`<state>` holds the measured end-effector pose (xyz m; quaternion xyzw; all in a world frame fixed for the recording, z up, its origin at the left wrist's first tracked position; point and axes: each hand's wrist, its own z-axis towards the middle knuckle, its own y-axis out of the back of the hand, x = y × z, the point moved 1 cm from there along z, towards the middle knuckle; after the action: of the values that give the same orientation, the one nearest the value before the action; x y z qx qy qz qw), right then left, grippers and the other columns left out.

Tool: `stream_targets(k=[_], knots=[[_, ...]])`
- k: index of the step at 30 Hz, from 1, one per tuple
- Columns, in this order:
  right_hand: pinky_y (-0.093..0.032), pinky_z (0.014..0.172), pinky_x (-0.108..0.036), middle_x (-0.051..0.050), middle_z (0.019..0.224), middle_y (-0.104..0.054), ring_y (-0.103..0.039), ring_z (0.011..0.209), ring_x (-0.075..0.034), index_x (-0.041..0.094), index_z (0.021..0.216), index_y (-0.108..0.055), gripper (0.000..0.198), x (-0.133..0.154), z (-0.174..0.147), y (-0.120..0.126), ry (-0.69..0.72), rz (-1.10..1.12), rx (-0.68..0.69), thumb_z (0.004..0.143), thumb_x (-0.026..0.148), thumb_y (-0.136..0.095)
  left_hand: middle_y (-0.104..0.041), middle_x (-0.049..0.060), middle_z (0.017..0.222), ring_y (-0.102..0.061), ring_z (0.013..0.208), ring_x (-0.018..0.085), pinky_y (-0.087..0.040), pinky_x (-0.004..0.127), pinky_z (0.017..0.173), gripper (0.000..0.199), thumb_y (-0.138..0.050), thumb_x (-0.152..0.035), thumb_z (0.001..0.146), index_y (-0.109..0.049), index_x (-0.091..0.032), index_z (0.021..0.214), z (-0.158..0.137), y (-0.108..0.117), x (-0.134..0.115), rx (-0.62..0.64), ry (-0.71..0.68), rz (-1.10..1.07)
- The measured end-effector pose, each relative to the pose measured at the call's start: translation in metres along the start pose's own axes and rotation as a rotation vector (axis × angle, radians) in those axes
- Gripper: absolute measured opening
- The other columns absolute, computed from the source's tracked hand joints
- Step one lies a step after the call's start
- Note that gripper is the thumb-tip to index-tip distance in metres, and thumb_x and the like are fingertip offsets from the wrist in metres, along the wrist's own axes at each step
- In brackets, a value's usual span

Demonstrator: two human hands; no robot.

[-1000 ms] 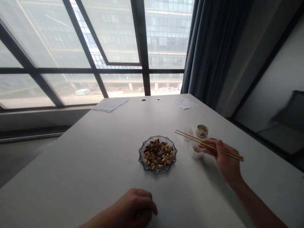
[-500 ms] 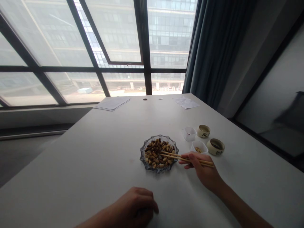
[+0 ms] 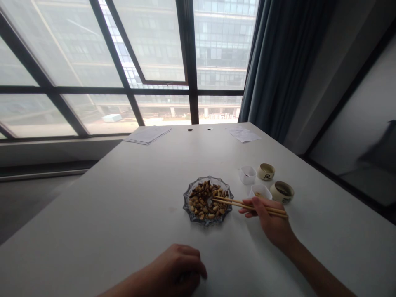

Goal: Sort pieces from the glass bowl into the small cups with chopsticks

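Observation:
My right hand point(image 3: 274, 222) is closed around a pair of wooden chopsticks point(image 3: 232, 201). Their tips point left into a scalloped glass dish point(image 3: 186, 202) and hang at the middle of its contents; whether they pinch anything is too small to make out. Mixed pale peanuts and dark brown pieces point(image 3: 198, 206) fill the dish, with a small bare spot by the tips. Nearer to me, my left hand point(image 3: 177, 264) rests on the white table with its fingers curled in and nothing visible in them.
Right of the dish stand two clear plastic cups point(image 3: 247, 180), the nearer one partly behind my right hand with some yellowish pieces inside. Beside them are two cream ceramic cups point(image 3: 266, 176) with dark markings. Papers point(image 3: 147, 135) lie at the table's far end, below the windows.
My right hand has drawn the chopsticks slightly to the right, and a bare patch of glass now shows by their tips. The left hand stays put.

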<state>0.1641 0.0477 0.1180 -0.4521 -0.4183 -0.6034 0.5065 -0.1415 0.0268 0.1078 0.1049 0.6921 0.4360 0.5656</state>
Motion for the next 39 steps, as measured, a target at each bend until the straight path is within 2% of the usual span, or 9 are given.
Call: stream_targets(k=[5,9,14,21,25,32,39], knots=[[-0.069,0.066,-0.034,-0.011,0.089,-0.082,-0.081,0.080,-0.025,0.018,0.099,-0.082,0.040,0.004,0.000,-0.004,0.067,-0.015,0.072,0.100,0.053,-0.062,-0.073,0.005,0.093,-0.069,0.083,0.017,-0.051,0.023,0.079,0.024,-0.058,-0.016,0.092,-0.074,-0.025,0.108,0.000,-0.001,0.001,-0.011,0.005,-0.004],[-0.069,0.069,-0.034,-0.011,0.096,-0.081,-0.081,0.086,-0.026,0.018,0.102,-0.082,0.038,0.003,0.000,-0.014,0.076,-0.014,0.137,0.100,0.052,-0.064,-0.072,0.005,0.093,-0.069,0.083,0.017,-0.051,0.023,0.079,0.026,-0.058,-0.015,0.091,-0.073,-0.025,0.109,0.000,-0.002,0.002,-0.010,-0.001,-0.003],[-0.069,0.071,-0.036,-0.011,0.104,-0.080,-0.080,0.090,-0.027,0.019,0.104,-0.082,0.037,-0.002,0.001,-0.016,0.082,-0.013,0.146,0.099,0.052,-0.065,-0.073,0.006,0.094,-0.069,0.084,0.018,-0.051,0.024,0.079,0.023,-0.057,-0.018,0.094,-0.073,-0.025,0.109,0.000,-0.001,0.002,-0.003,-0.008,-0.002],[-0.070,0.071,-0.036,-0.011,0.101,-0.082,-0.081,0.091,-0.027,0.019,0.105,-0.082,0.035,-0.007,0.000,-0.012,0.098,-0.021,0.139,0.101,0.048,-0.063,-0.072,0.005,0.094,-0.069,0.084,0.018,-0.050,0.023,0.079,0.026,-0.058,-0.014,0.091,-0.073,-0.025,0.109,-0.001,-0.001,0.003,-0.012,-0.016,-0.013],[-0.071,0.070,-0.036,-0.012,0.101,-0.082,-0.081,0.091,-0.029,0.017,0.102,-0.082,0.038,-0.012,0.000,-0.018,0.025,0.058,0.073,0.098,0.051,-0.066,-0.072,0.005,0.094,-0.069,0.084,0.017,-0.051,0.022,0.081,0.029,-0.057,-0.011,0.089,-0.073,-0.025,0.109,-0.001,-0.002,0.003,-0.017,-0.015,-0.014],[-0.071,0.066,-0.034,-0.015,0.096,-0.083,-0.082,0.085,-0.030,0.013,0.094,-0.083,0.049,-0.020,0.005,-0.019,-0.137,0.251,-0.078,0.082,0.060,-0.080,-0.072,0.004,0.093,-0.069,0.083,0.017,-0.050,0.022,0.079,0.032,-0.057,-0.009,0.086,-0.074,-0.025,0.109,0.000,-0.002,0.002,-0.013,-0.019,-0.002],[-0.069,0.067,-0.028,-0.016,0.100,-0.083,-0.082,0.088,-0.029,0.012,0.094,-0.083,0.049,-0.010,0.008,-0.010,-0.190,0.321,-0.164,0.082,0.060,-0.081,-0.072,0.003,0.094,-0.069,0.083,0.016,-0.050,0.021,0.079,0.034,-0.058,-0.008,0.085,-0.073,-0.026,0.110,-0.001,-0.003,0.004,-0.021,-0.014,0.000]])
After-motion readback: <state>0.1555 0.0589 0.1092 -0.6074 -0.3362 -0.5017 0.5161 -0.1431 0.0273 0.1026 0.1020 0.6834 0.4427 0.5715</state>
